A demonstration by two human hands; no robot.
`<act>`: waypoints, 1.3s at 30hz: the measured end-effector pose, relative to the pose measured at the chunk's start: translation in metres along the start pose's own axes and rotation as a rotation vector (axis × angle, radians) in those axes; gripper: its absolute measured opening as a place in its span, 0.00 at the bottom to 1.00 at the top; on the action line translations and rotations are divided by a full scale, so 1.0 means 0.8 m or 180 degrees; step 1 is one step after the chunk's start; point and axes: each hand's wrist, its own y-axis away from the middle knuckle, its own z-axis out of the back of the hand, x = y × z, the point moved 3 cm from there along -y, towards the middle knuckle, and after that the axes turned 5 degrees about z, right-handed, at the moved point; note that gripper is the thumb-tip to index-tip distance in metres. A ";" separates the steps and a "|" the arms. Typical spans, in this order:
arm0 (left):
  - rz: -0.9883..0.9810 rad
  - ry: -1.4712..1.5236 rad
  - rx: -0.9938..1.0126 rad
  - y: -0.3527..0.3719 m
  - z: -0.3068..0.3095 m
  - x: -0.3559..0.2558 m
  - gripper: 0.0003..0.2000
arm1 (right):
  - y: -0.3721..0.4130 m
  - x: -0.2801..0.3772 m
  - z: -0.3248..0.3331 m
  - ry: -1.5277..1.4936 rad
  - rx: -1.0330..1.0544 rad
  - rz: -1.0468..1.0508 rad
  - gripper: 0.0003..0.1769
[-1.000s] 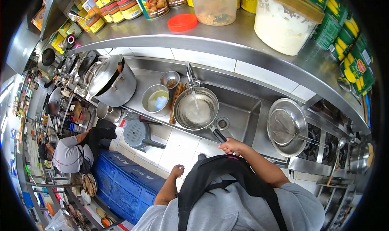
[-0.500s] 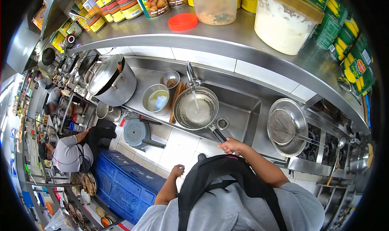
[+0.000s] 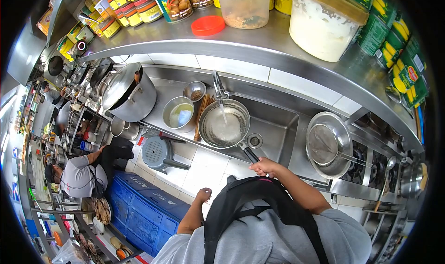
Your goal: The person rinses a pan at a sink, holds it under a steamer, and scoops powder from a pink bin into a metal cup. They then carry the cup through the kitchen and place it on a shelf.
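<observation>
My right hand (image 3: 263, 166) is wrapped round the black handle of a frying pan (image 3: 206, 135). The pan sits level over the left end of the sink (image 3: 289, 125), under the curved tap (image 3: 218, 84). A stream of water runs from the tap into the pan, and pale, cloudy water covers its bottom. My left hand (image 3: 203, 195) hangs low beside my body, fingers curled in, with nothing seen in it. Left of the pan stand a metal pot (image 3: 168, 124) with yellowish liquid and a light blue item, a small metal bowl (image 3: 194, 91) and several wooden sticks (image 3: 204, 107).
A large lidded stockpot (image 3: 143, 99) stands at the left. To the right, a metal bowl (image 3: 340, 169) holds a strainer beside the stove. A shelf (image 3: 259, 48) with cans and tubs runs overhead. A grey stool (image 3: 155, 148), blue chest (image 3: 134, 208) and seated person (image 3: 79, 176) are behind left.
Water keeps running into the pan, and both my hands stay where they were. In the background at the left, another person has shifted slightly.
</observation>
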 end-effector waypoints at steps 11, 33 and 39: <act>-0.0003 -0.0067 -0.0051 -0.004 0.003 0.007 0.13 | 0.024 0.019 -0.016 0.0096 -0.0370 0.0011 0.22; -0.0008 0.0026 0.0025 0.002 0.003 0.002 0.11 | 0.004 0.003 -0.001 -0.0004 -0.0191 -0.0083 0.43; 0.0004 -0.0007 -0.0027 0.000 0.001 0.005 0.11 | 0.005 0.005 -0.002 0.0011 -0.0111 -0.0101 0.40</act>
